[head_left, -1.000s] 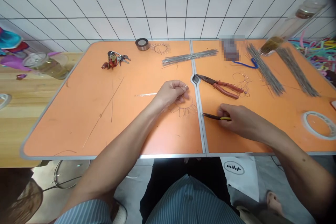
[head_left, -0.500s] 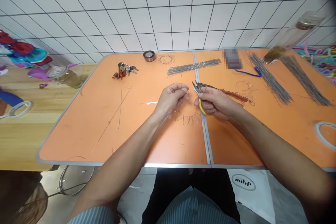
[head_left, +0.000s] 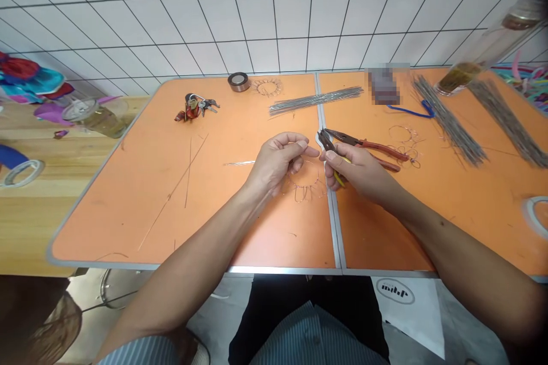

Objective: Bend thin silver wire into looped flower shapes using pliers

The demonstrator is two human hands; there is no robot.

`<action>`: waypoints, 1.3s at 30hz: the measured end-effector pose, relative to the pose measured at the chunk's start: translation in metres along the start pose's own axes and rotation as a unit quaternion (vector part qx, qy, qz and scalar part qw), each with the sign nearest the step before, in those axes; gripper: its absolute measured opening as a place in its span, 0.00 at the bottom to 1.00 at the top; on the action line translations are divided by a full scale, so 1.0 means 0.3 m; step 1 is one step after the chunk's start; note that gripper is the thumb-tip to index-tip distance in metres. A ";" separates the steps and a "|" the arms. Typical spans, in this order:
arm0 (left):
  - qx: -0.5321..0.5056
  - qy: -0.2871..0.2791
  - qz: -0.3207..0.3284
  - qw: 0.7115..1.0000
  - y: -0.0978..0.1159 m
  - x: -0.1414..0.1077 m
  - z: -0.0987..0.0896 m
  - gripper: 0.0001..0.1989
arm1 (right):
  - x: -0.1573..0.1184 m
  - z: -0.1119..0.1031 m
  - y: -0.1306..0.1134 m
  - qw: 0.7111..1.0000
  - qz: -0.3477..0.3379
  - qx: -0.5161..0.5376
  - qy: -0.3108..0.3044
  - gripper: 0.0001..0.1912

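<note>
Near the table's centre, my left hand [head_left: 282, 161] is closed in a pinch on a thin copper wire ring with looped edges [head_left: 305, 197]. The ring hangs below the fingers, and part of it is hidden behind them. A thin silvery wire bundle [head_left: 240, 163] shows just left of that hand. My right hand [head_left: 357, 170] is wrapped round small yellow-handled pliers [head_left: 327, 141], whose jaws point up and left, apart from the left fingertips. Right behind it lie larger red-handled pliers [head_left: 370, 146] on the table.
Straight wire bundles [head_left: 317, 100] lie at the back and right. Keys [head_left: 197, 107], a tape roll [head_left: 238, 82] and another wire ring [head_left: 268, 88] are further back. Loose wires [head_left: 171, 191] cross at left. A glass bottle [head_left: 466, 71] stands at right, near a blue strip [head_left: 411, 111].
My right hand has drawn slightly right and turned the small pliers, whose jaws now look closer together. My left fingers reach a little further right. The camera view has shifted slightly.
</note>
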State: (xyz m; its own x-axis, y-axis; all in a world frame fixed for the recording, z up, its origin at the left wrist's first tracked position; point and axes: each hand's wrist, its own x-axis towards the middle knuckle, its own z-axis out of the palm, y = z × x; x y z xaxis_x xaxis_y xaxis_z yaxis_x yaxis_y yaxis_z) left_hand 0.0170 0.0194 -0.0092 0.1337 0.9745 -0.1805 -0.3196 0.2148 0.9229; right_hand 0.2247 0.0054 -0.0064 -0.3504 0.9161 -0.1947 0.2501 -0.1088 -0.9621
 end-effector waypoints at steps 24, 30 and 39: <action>0.041 0.001 0.038 0.998 -0.022 -0.006 0.005 0.08 | -0.003 0.007 0.034 0.892 -0.164 -0.402 0.124 0.17; 0.053 0.000 0.047 0.998 -0.021 -0.010 0.008 0.09 | -0.001 0.006 0.038 0.884 -0.163 -0.419 0.128 0.18; 0.077 0.008 0.048 0.996 -0.019 -0.012 0.013 0.10 | -0.002 0.006 0.046 0.874 -0.178 -0.433 0.134 0.18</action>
State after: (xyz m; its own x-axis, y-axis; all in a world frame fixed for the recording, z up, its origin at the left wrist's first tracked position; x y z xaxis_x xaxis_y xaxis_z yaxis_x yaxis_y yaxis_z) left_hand 0.0219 0.0144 -0.0126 0.0950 0.9910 -0.0939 -0.1821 0.1101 0.9771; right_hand 0.2268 0.0026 -0.0198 -0.3505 0.9027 0.2496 0.7978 0.4274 -0.4253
